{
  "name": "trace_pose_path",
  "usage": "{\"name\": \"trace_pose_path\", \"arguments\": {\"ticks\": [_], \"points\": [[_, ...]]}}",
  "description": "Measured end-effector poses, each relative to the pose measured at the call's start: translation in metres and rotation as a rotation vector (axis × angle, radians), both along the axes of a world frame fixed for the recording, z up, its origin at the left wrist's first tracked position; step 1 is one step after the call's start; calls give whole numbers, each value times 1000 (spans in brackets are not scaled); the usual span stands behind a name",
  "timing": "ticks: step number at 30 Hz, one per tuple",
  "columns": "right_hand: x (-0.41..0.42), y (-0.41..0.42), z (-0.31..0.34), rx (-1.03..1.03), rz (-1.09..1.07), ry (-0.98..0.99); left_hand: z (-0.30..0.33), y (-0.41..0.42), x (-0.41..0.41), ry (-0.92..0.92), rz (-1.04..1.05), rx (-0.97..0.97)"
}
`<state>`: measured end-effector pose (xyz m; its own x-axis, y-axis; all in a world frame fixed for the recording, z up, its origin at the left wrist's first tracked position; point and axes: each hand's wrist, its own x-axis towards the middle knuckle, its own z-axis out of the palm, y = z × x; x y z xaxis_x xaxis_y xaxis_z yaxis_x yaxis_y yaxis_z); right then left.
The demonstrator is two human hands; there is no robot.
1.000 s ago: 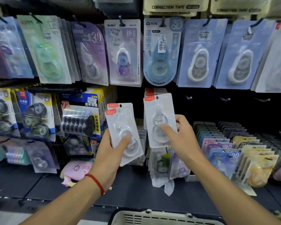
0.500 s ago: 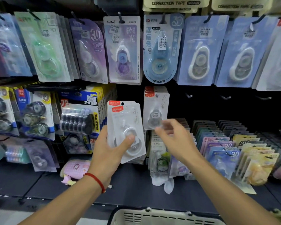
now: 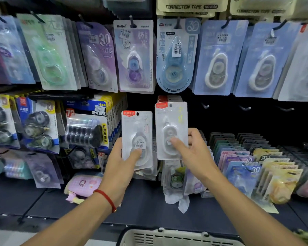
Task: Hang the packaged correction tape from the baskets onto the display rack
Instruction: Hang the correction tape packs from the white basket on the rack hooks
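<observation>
My left hand (image 3: 120, 168) grips a small stack of white packaged correction tapes (image 3: 137, 134) with red labels, thumb across the front. My right hand (image 3: 194, 153) pinches a single white correction tape pack (image 3: 171, 121) upright, thumb on its blister, just right of the stack. The pack's hanging hole is level with the row of matching packs (image 3: 169, 98) hanging on a hook of the display rack directly behind it. The hook itself is hidden by the packs.
Bare hooks (image 3: 205, 106) stick out of the dark panel to the right. Other tape packs hang above and to the left. Trays of upright packs (image 3: 242, 167) fill the shelf at right. A white basket rim (image 3: 167, 236) shows at the bottom edge.
My right hand hung one pack on the hook and let go, then took another pack from the stack in my left hand and raised it in front of the same hook.
</observation>
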<state>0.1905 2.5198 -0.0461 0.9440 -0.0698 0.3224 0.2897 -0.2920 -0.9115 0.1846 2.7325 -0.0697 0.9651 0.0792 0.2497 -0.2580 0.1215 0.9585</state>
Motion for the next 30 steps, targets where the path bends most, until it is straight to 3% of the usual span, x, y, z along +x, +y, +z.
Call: {"name": "trace_pose_path", "arguments": {"ticks": [15,17,20,22,24,27,30], "points": [[-2,8,1,70,-174,-172,4,0,-1,-69,92,-25],[2,4,1,-3,-166,-133,3,1,-1,-72,97,-26],[7,0,-2,-402,-212,64,2,0,-1,-84,92,26],[5,2,-3,-509,-256,58,2,-1,-2,-85,49,44],[3,4,-1,-355,-140,-23,1,-2,-3,-88,-35,50],[-2,10,0,-204,150,15,2,-5,-6,-92,-184,76],[-1,13,-4,-56,158,-8,0,-9,-6,-74,-205,106]]}}
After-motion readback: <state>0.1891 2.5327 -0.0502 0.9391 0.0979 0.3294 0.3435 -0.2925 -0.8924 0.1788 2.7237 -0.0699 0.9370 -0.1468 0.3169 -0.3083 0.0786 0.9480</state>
